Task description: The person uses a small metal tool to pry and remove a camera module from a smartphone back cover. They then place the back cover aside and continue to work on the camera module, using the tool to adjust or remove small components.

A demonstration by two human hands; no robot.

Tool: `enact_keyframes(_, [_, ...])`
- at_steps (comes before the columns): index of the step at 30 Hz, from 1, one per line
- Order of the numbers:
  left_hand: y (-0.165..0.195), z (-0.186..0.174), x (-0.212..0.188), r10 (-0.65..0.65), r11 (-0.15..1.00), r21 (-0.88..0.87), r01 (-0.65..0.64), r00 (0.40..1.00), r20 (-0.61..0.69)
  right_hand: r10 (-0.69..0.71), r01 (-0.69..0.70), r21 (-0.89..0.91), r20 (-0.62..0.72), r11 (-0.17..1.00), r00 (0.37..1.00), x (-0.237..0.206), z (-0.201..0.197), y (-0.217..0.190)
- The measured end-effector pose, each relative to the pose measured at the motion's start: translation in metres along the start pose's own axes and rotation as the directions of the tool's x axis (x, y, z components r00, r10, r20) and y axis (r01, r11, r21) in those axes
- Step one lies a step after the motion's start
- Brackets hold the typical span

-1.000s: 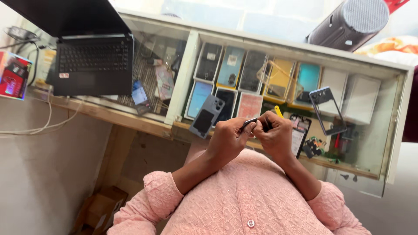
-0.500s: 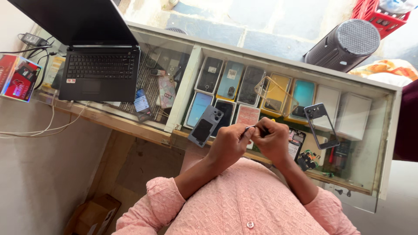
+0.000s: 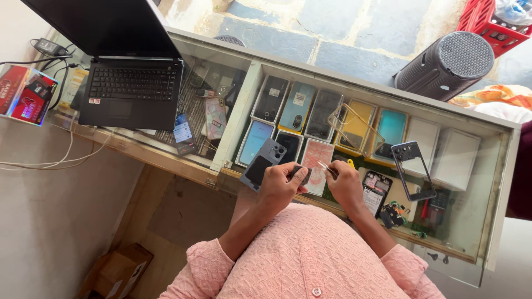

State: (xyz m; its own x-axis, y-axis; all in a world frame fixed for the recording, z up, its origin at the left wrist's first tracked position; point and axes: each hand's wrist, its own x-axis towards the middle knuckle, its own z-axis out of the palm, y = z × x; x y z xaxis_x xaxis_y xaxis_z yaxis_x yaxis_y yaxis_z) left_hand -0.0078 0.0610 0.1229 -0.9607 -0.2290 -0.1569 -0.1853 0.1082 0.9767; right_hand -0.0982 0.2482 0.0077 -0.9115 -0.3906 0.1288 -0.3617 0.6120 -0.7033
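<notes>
Tweezers (image 3: pixel 324 166) pinched in the right hand (image 3: pixel 346 188) touch a small dark phone part (image 3: pixel 299 174) gripped in the left hand (image 3: pixel 280 185) over the glass counter's (image 3: pixel 476 221) near edge, while an opened phone (image 3: pixel 376 192) and loose parts (image 3: pixel 394 214) just beside suggest the repair is unfinished.

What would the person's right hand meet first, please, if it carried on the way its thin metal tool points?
The right hand aims its thin metal tool across at the small dark part pinched in the left hand. That part looks first in line, though depth is hard to judge from above.
</notes>
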Motion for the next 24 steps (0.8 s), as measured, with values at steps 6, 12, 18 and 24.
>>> enact_keyframes(6, [-0.003,0.002,0.003,-0.035,0.999,-0.002,0.035,0.999,0.030,-0.150,0.135,-0.155,-0.091,0.979,0.985,-0.003,0.007,0.001])
enact_keyframes(12, [0.000,0.006,0.009,0.012,0.998,0.064,-0.016,0.998,0.068,0.077,-0.111,0.412,0.097,0.904,0.992,-0.003,-0.014,-0.022])
enact_keyframes(18, [0.001,0.013,0.011,0.104,0.989,0.097,-0.111,0.992,0.079,0.094,-0.280,0.684,0.296,0.674,0.950,-0.003,-0.021,-0.030])
enact_keyframes(24, [0.000,0.010,0.006,0.093,0.981,0.161,-0.108,0.991,0.098,0.022,-0.274,0.680,0.355,0.681,0.935,-0.001,-0.023,-0.026])
